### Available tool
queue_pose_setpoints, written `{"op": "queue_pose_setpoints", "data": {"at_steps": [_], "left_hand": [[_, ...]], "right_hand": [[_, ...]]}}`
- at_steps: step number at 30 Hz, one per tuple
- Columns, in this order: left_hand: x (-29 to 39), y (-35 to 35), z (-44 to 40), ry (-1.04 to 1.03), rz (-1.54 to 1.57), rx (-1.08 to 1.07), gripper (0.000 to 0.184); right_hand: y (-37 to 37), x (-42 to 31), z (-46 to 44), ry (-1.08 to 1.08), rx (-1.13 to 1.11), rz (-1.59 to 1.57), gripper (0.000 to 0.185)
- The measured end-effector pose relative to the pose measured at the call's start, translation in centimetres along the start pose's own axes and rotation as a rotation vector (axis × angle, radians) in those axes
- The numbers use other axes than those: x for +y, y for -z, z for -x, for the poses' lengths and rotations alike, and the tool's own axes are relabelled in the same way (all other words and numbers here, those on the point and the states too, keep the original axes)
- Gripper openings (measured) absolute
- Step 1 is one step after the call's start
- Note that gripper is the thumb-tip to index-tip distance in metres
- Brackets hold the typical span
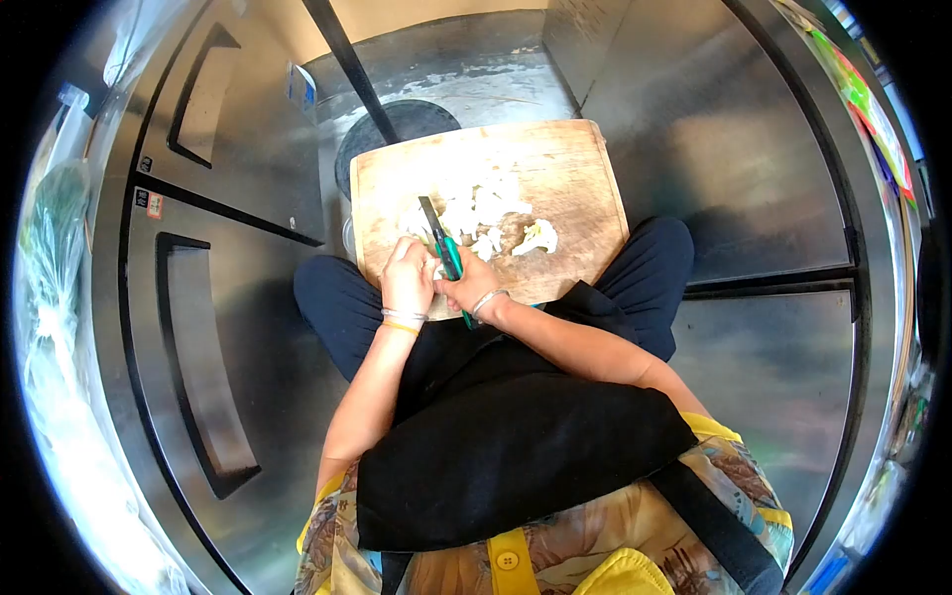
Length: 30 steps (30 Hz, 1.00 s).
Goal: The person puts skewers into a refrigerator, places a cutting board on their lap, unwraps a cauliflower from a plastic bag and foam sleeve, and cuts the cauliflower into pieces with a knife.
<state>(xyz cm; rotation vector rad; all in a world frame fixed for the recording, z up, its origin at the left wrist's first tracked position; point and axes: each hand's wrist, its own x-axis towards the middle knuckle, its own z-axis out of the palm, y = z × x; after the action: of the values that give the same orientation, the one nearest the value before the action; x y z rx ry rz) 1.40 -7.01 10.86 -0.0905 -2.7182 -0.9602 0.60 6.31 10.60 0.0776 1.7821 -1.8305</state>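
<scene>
A wooden cutting board (575, 174) rests across my knees, with white cauliflower florets (486, 205) heaped around its middle. One larger floret (536, 237) lies apart on the right. My right hand (473, 284) is closed around a green-and-black-handled knife (448, 256), its dark blade pointing up and away from me. Close beside it, over the board's near left edge, my left hand (407, 280) is closed with curled fingers. A bit of pale cauliflower shows between the two hands by the knife; most of what the left hand grips is hidden.
Steel cabinets with recessed handles (198, 367) stand close on my left. More steel doors (734, 139) flank me on the right. Beyond the board are a round dark lid-like disc (359, 139) and a black pole (349, 69). Plastic-bagged greens (59, 228) hang far left.
</scene>
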Motion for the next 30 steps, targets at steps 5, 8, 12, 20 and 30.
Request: {"op": "queue_pose_setpoints", "data": {"at_steps": [5,8,12,20,30], "left_hand": [[-0.9,-0.2,1.0,0.131,0.461,0.226,0.01],[1.0,1.8,1.6,0.054,0.298,0.127,0.032],[1.5,3.0,1.7,-0.216,-0.052,-0.093,0.042],[-0.8,4.0,-0.4,-0.476,-0.237,-0.178,0.025],[-0.1,2.5,-0.7,-0.335,-0.301,-0.253,0.013]], "right_hand": [[-0.3,0.9,-0.8,-0.054,0.028,-0.209,0.039],[0.3,0.4,-0.6,-0.127,0.002,-0.327,0.026],[1.4,0.1,-0.5,-0.1,-0.121,-0.316,0.017],[2.1,1.3,-1.6,0.028,-0.03,-0.204,0.031],[1.0,1.5,-1.9,0.249,0.032,0.345,0.047]]}}
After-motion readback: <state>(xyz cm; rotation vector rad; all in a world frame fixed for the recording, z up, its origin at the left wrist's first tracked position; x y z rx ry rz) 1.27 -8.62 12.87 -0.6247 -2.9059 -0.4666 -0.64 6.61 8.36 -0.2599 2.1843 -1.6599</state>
